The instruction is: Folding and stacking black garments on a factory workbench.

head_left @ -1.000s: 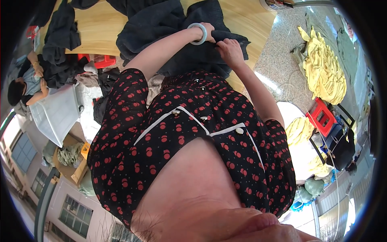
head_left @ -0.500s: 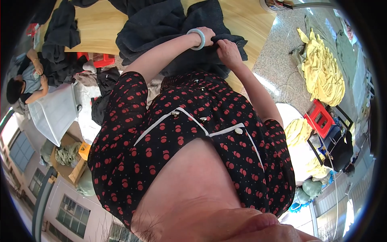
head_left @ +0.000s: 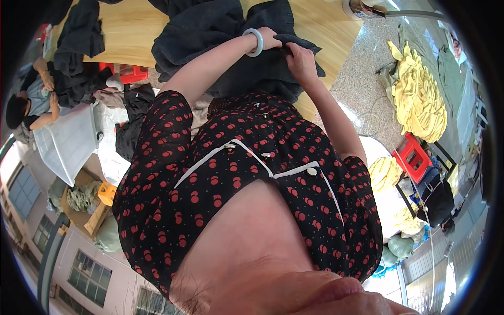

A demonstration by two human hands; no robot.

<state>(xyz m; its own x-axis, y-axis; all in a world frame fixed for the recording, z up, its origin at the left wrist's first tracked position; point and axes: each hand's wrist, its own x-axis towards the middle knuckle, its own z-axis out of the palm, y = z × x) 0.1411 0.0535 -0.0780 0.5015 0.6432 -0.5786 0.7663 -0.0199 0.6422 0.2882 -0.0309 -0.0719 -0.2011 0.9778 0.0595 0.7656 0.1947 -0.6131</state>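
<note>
A dark navy, thick-woven garment (head_left: 247, 68) lies bunched over the near edge of the wooden table (head_left: 336, 26). My left hand (head_left: 269, 38), with a pale bangle (head_left: 254, 42) on its wrist, is closed on a fold of it. Close by on the right, my right hand (head_left: 303, 60) pinches the same garment's edge between thumb and fingers. A short strip of cloth spans the gap between both hands. Below them the fabric hangs toward my lap, and its exact shape is lost in the folds.
More dark garments (head_left: 79, 34) lie on the table at the left. A co-worker (head_left: 37, 102) handles dark cloth beyond a white bin (head_left: 65, 142). At the right are a yellow cloth heap (head_left: 420, 97) and a red stool (head_left: 412, 157). A container (head_left: 362, 9) stands at the table's far right.
Both hands have shifted slightly farther away from me, still gripping the dark garment. The cloth edge between and beside them has changed its fold a little.
</note>
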